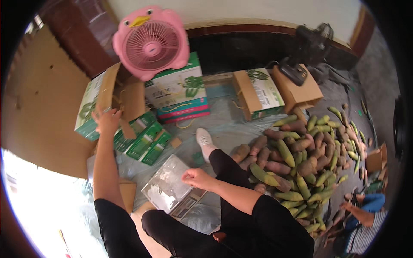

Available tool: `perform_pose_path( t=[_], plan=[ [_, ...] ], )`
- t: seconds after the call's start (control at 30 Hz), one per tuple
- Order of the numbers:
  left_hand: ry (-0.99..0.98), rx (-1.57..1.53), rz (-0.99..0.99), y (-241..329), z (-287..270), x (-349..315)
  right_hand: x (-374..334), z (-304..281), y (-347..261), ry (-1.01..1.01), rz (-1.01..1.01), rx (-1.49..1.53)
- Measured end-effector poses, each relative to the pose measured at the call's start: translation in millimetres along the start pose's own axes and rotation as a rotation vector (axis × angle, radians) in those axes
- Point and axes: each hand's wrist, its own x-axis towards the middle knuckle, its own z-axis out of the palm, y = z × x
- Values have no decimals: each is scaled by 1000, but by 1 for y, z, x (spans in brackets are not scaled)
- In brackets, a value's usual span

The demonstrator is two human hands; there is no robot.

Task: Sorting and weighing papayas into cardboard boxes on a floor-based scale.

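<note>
On the plastic-sheeted floor, your left hand [106, 119] grips the open brown-and-green cardboard carton [112, 98] by its flap, steadying it, while your right hand [194, 177] hovers loosely curled, empty, above the flat silver scale [165, 188].

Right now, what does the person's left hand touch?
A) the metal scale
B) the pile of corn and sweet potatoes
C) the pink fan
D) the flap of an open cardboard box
D: the left hand is stretched out to the brown flap of the open cardboard box, while the right hand hangs over the metal scale, apart from the pile.
</note>
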Motion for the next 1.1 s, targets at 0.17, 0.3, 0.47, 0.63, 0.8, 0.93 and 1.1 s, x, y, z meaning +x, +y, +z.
perform_pose_path(
  t=[0.17, 0.3, 0.47, 0.63, 0.8, 0.93, 1.1],
  plan=[
    [-167, 76, -143, 37, -17, -22, 0, -13, 9, -59, 32, -44],
    [-50, 118, -145, 34, -18, -27, 0, -11, 11, -74, 58, -59],
    [73, 90, -148, 10, -17, -33, 5, -7, 19, -79, 66, -53],
    [183, 2, -141, -26, -34, -53, 7, -5, 20, -29, 74, -80],
    [352, 9, -118, -65, -62, -83, 8, 2, 19, -34, 66, -139],
    [409, -21, -38, -75, -86, -133, 4, 0, 12, -22, 68, -65],
    [402, -55, 47, -62, -85, -236, 4, 8, -22, -70, -31, 135]
  ],
)
